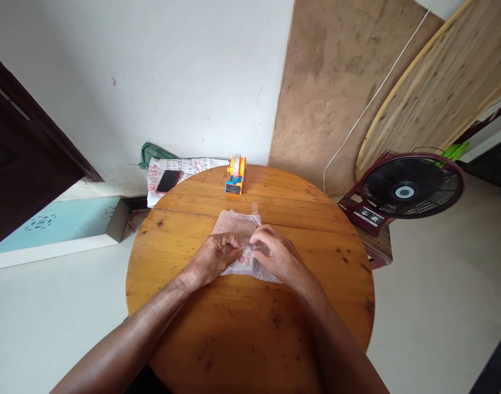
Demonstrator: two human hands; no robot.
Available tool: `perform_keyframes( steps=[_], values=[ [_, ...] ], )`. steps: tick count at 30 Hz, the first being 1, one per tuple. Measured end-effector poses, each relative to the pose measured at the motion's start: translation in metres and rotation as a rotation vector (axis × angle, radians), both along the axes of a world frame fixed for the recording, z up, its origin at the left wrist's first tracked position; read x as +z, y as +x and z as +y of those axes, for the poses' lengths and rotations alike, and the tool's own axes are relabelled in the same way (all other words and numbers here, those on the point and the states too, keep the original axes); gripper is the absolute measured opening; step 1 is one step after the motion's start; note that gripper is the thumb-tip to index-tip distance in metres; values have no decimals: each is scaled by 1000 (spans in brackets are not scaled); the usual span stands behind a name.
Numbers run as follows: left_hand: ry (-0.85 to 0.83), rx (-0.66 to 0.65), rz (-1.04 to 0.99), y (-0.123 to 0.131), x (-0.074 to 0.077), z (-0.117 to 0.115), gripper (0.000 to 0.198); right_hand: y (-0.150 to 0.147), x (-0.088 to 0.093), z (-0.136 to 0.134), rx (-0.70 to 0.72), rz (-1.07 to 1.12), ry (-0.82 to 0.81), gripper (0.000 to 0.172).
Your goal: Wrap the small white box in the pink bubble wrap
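A sheet of clear bubble wrap (239, 223) lies in the middle of the round wooden table (250, 328). It is folded round a small white item with red print (246, 260). My left hand (215, 258) has its fingers curled and pinches the wrap's left side. My right hand (274, 253) is also closed, pressing down on the wrap from the right. Both hands meet over the wrapped item. A short strip of tape (255, 208) sticks up at the wrap's far edge.
An orange and blue tape dispenser (236, 176) stands at the table's far edge. Behind the table, a black phone (168, 180) rests on a printed sack (180, 168). A dark red floor fan (406, 190) sits to the right, with wooden boards leaning on the wall.
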State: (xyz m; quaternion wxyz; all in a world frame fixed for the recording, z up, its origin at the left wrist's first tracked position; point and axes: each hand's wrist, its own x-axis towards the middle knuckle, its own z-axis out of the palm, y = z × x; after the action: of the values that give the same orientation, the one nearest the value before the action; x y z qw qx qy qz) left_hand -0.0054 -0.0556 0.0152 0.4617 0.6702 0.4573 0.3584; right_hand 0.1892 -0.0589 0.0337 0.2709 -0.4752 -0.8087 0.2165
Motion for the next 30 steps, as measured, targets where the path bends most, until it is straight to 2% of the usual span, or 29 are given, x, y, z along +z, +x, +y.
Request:
perform_keyframes(
  steps=[4,10,15,20,25,30],
  values=[
    [-10,-2,10,-1,-3,1,20,-6,-2,-2,113,-103,164,18],
    [-15,11,35,0,-6,3,17,-6,-4,0,114,-157,180,11],
    [-2,1,35,-3,1,4,21,-4,-3,0,112,-185,165,12],
    [106,75,246,-28,9,5,32,-4,-3,-2,87,-173,160,13],
    [95,113,410,-44,3,6,33,-4,-1,-3,87,-171,163,10],
    [-9,191,224,-39,1,6,35,-5,-1,-3,73,-210,180,10]
  ],
)
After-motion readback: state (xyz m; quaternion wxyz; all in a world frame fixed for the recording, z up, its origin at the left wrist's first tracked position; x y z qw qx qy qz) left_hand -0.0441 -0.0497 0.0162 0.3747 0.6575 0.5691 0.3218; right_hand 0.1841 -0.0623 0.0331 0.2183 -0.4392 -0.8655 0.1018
